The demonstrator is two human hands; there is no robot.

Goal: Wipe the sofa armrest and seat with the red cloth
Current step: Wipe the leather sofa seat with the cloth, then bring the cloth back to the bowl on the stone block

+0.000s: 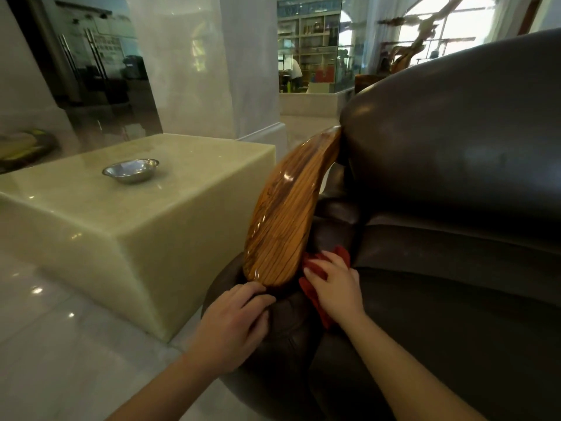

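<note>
A dark brown leather sofa (455, 165) fills the right half of the head view. Its armrest carries a glossy striped wooden cap (285, 214) that curves down toward me. My right hand (334, 287) presses a red cloth (343, 253) against the leather on the inner side of the armrest, just right of the wood's lower end. Most of the cloth is hidden under the hand. My left hand (233, 323) lies flat on the rounded leather front of the armrest (291, 329), fingers touching the wood's tip. The seat cushion (455, 299) lies to the right.
A pale green stone block table (91, 214) stands left of the sofa, close to the armrest, with a small steel bowl (131, 170) on top. Glossy white floor tiles (45, 360) run below it. A white column (212, 65) and glass doors stand behind.
</note>
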